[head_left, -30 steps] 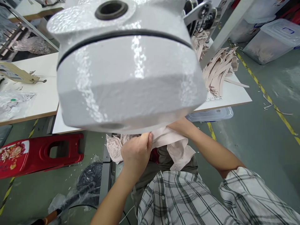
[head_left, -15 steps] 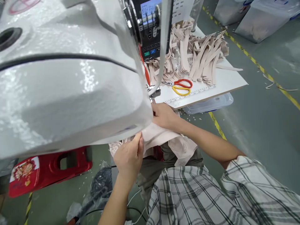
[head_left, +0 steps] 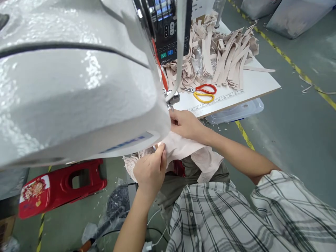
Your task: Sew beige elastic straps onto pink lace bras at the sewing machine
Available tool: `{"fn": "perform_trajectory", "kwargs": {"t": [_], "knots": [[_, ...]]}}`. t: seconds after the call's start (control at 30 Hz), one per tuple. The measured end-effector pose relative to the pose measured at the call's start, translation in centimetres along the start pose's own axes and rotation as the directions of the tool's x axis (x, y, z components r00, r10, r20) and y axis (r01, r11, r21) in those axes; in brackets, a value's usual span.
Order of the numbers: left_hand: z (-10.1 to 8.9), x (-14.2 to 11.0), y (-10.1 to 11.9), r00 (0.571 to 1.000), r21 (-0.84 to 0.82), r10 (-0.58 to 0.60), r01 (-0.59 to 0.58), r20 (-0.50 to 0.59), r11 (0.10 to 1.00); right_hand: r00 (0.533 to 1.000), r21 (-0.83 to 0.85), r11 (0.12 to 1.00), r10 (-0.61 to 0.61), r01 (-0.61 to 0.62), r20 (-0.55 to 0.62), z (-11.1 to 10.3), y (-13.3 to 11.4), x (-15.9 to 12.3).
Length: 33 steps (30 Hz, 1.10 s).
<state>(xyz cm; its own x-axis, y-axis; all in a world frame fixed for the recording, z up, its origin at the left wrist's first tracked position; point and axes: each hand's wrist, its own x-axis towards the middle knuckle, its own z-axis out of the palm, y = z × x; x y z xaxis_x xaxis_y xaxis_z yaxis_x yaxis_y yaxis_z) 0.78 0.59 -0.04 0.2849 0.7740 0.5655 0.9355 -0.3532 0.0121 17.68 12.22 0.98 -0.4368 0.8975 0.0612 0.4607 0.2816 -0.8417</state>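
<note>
A pale pink piece of fabric [head_left: 182,146] with a lace part [head_left: 130,164] at its left drapes over my lap. My left hand [head_left: 151,167] pinches its edge between thumb and fingers, just below the white sewing machine [head_left: 86,101]. Close by the needle area, my right hand [head_left: 187,123] is closed on the same fabric, its fingertips partly hidden by the machine head. The metal presser parts [head_left: 172,99] show just above that hand. Where the needle meets the cloth is hidden.
On the white table [head_left: 258,82] lie red-and-yellow scissors [head_left: 203,92], a printed ruler [head_left: 223,99] and a heap of pale fabric strips [head_left: 231,59]. A control panel [head_left: 170,38] stands behind the machine. A red stool [head_left: 63,189] is at lower left; plastic bins [head_left: 299,17] stand at upper right.
The view has shifted slightly, showing more of the machine's lettering. My left hand sits a little further right, still pinching the fabric; the hanging fabric end has folded differently. My right hand keeps its hold.
</note>
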Motion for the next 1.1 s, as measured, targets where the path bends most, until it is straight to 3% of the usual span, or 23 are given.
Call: {"fn": "perform_trajectory", "kwargs": {"t": [0.3, 0.7, 0.9, 1.1], "knots": [[0.1, 0.2, 0.3, 1.0, -0.044, 0.001, -0.001, -0.003, 0.999, 1.0, 0.016, 1.0, 0.017, -0.017, -0.025, -0.2, 0.5, -0.3], [-0.1, -0.6, -0.2, 0.986, -0.19, -0.164, 0.168, 0.038, 0.967, 0.997, 0.179, 0.984, 0.037, -0.026, -0.061, 0.6, 0.4, -1.3], [-0.6, -0.9, -0.2, 0.975, -0.234, -0.21, 0.221, 0.07, 0.947, 0.994, 0.423, 0.904, 0.098, -0.068, -0.051, 2.2, 1.1, -2.6], [-1.2, -1.2, -0.3, 0.958, -0.326, -0.272, 0.287, 0.092, 0.901, 0.983, 0.576, 0.801, 0.178, -0.164, 0.032, 2.7, 1.2, -3.8]]}}
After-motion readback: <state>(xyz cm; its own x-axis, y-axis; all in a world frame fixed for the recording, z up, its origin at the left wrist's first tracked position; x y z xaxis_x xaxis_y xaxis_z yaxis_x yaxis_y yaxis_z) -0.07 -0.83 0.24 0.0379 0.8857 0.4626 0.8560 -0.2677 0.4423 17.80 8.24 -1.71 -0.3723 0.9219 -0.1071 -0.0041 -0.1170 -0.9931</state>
